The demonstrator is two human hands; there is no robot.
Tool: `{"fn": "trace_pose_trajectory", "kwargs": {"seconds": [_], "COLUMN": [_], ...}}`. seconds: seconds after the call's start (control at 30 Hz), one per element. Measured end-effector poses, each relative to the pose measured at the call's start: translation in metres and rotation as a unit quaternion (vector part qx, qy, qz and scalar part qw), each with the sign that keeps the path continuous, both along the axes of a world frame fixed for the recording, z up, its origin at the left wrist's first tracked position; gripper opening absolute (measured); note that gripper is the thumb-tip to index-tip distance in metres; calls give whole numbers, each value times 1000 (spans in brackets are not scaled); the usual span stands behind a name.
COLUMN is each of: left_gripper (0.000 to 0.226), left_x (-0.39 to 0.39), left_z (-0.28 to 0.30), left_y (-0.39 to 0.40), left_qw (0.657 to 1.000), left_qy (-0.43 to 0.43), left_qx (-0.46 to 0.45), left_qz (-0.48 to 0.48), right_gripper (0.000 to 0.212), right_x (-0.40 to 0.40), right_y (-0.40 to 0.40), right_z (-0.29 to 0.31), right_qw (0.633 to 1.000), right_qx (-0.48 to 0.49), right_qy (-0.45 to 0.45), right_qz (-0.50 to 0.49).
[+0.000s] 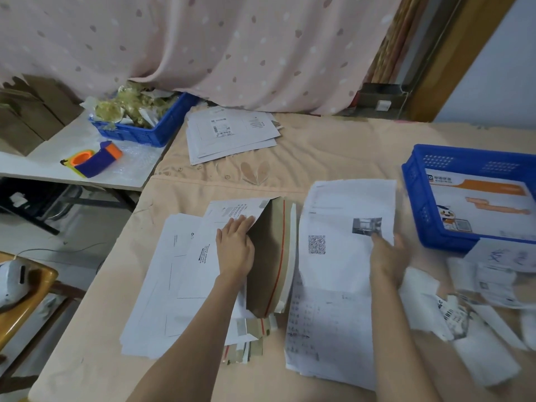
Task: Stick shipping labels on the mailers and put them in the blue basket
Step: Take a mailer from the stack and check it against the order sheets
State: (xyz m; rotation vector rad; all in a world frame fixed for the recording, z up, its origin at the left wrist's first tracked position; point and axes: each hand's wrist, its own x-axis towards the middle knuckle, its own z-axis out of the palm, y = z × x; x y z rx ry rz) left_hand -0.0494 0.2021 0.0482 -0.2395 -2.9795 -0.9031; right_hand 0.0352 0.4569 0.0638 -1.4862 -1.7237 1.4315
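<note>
A stack of white cardboard mailers (162, 285) lies on the table in front of me. The top mailer (203, 250) has its brown flap (268, 256) with a red strip folded open. My left hand (235, 248) rests on that mailer with its fingertips at the flap's edge. My right hand (387, 259) pinches the edge of printed paper sheets (333, 271) lying to the right of the stack. The blue basket (417, 204) stands at the right with an orange-and-white mailer inside. Loose shipping labels and backing papers (452, 314) lie at the near right.
Another pile of white mailers (229, 134), the top one labelled, lies at the back of the table. A second blue crate (139, 132) full of scraps and a purple-orange tape dispenser (95, 161) sit on a side table to the left.
</note>
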Motion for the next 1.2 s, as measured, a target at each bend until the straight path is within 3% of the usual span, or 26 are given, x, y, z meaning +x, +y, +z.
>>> {"fn": "trace_pose_trajectory", "kwargs": {"seconds": [0.13, 0.37, 0.5, 0.77, 1.07, 1.2], "left_gripper": [52, 54, 53, 56, 60, 60], "left_x": [1, 0, -3, -3, -5, -3], "left_z": [-4, -4, -2, -2, -3, -3], "left_y": [0, 1, 2, 4, 9, 11], "left_qw": [1000, 1000, 1000, 999, 994, 994], "left_qy": [-8, -10, -14, -27, -81, -90], "left_qx": [6, 11, 15, 20, 46, 45], "left_qz": [-18, -22, -17, -24, -52, -41], "right_gripper": [7, 8, 18, 12, 30, 25], "right_x": [8, 17, 19, 14, -4, -6], "right_y": [14, 7, 0, -10, -30, -39], "right_z": [10, 6, 11, 21, 12, 10], "right_qw": [994, 984, 983, 980, 980, 978], "right_qx": [-86, -150, -119, -16, 28, 40], "right_qy": [65, 43, 22, -22, -8, -6], "right_qz": [3, 91, 140, 195, 195, 203]}}
